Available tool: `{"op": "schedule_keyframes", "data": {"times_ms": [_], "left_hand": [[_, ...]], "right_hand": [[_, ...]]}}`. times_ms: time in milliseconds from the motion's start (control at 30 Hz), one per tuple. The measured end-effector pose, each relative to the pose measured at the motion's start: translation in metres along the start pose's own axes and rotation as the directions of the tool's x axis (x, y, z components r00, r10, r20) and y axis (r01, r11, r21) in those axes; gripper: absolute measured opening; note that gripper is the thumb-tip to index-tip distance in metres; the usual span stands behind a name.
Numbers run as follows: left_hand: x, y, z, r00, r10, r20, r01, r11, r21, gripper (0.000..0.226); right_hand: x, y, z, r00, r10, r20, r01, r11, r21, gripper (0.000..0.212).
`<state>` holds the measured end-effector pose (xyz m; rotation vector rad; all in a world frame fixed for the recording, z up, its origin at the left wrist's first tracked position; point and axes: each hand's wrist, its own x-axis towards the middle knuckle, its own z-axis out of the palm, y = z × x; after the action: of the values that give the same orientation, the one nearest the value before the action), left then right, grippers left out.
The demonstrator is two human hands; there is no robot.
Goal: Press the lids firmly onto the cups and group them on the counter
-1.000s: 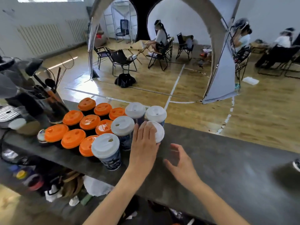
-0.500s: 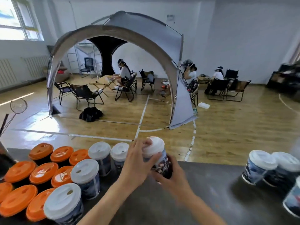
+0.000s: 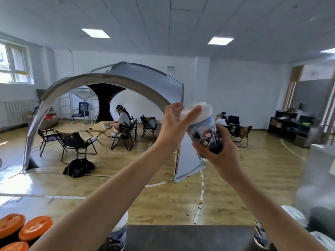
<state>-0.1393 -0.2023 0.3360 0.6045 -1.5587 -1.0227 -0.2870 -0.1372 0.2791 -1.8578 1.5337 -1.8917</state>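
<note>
The printed paper cup [image 3: 204,132] is lifted clear of the tabletop [image 3: 181,236] and tilted, its top leaning toward 10 o'clock, just to the 2 o'clock side of the view's centre. The right hand [image 3: 221,157] grips its lower half, fingers [image 3: 203,148] curled round the dark base. The left hand [image 3: 173,127] lies against the white lid [image 3: 204,108], thumb stretched across it and fingers nearly straight at its 9 o'clock edge; motion blur makes it hard to say how fully the lid is seated.

Only the far strip of the dark grey tabletop shows, at 6 o'clock. At 7 to 8 o'clock sit the orange-lidded cups [image 3: 35,228], close together. A white-lidded printed cup [image 3: 118,230] stands partly behind the left forearm, and more white-lidded cups [image 3: 293,217] cluster at 4 to 5 o'clock, blurred.

Beyond lies a large room with a pale wooden floor [image 3: 235,187] marked with white lines. A grey arched canopy tent [image 3: 126,77] stands at 10 o'clock, with black folding chairs [image 3: 76,144] and a low wooden table [image 3: 98,128] under it, where a seated person [image 3: 123,118] leans in. A black bag [image 3: 78,167] lies on the floor. A window [image 3: 14,66] is at 9 o'clock, dark shelving [image 3: 290,124] at 3 o'clock, and ceiling light panels [image 3: 220,41] overhead.
</note>
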Motion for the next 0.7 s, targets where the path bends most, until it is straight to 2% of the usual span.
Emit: {"op": "schedule_keyframes", "data": {"times_ms": [67,200,333,500,567,700], "left_hand": [[0.008,0.014,0.009,0.995,-0.078,0.062,0.083,0.993,-0.087,0.094],[0.011,0.031,0.027,0.986,-0.064,0.155,0.108,0.95,-0.293,0.076],[0.013,0.035,0.032,0.994,-0.069,0.083,0.091,0.95,-0.299,0.072],[0.01,0.041,0.033,0.992,-0.11,0.058,0.122,0.949,-0.29,0.052],[0.011,0.042,0.032,0.993,-0.108,0.047,0.117,0.947,-0.3,0.056],[0.012,0.045,0.029,0.993,-0.106,0.058,0.12,0.929,-0.35,0.091]], "right_hand": [[0.008,-0.014,-0.004,0.999,-0.029,-0.037,0.029,1.0,0.005,0.066],[0.017,-0.028,-0.004,0.996,-0.049,-0.074,0.053,0.997,0.06,0.072],[0.021,-0.029,-0.006,0.997,-0.04,-0.06,0.045,0.996,0.073,0.075],[0.024,-0.029,-0.006,0.999,-0.016,-0.046,0.02,0.996,0.088,0.078],[0.025,-0.03,-0.006,0.999,-0.013,-0.035,0.016,0.996,0.091,0.081],[0.024,-0.037,-0.004,1.0,-0.02,0.007,0.02,1.0,0.007,0.082]]}}
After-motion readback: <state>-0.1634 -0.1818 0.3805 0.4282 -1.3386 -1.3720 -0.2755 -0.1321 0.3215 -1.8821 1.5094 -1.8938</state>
